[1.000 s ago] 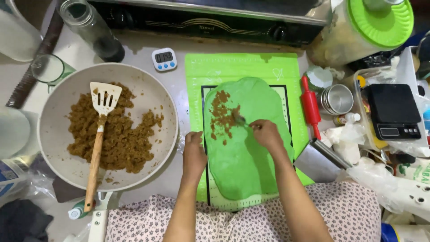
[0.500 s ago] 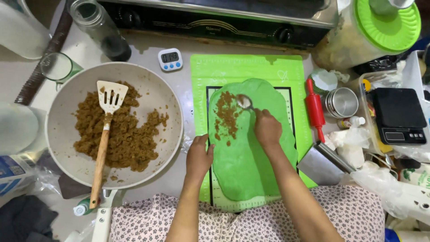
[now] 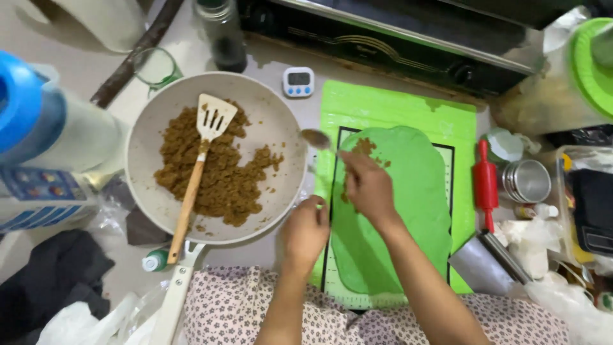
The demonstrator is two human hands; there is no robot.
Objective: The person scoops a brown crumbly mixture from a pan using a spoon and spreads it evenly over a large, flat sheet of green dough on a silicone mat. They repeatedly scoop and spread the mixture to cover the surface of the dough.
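Fingers of the left hand [image 3: 305, 231] are curled loosely and grasp nothing, their tips resting on the left edge of the green mat [image 3: 396, 108] just beside the white pan [image 3: 271, 115]. Half a second ago this hand lay in much the same place, so it has simply stayed as a brace. Left of it, the pan sits on the bench with a heap of brown crumbly filling [image 3: 214, 172] and a slotted spatula [image 3: 198, 166] lying across it, as before. Moving right, the right hand [image 3: 367, 188] grips a metal spoon [image 3: 317, 138], fingers [image 3: 351, 165] closed around its handle. A moment ago the spoon bowl was over the green dough sheet [image 3: 408, 211], by the patch of filling spread at its upper left; now the bowl has swung off the dough and hangs, seemingly empty, at the pan's right rim. That reads as one spoonful laid down and the spoon heading back for more. The right forearm runs up from the lower right across the dough, wrist bent leftward. Further right lie a red rolling pin [image 3: 485, 182] and a metal tin [image 3: 527, 181].
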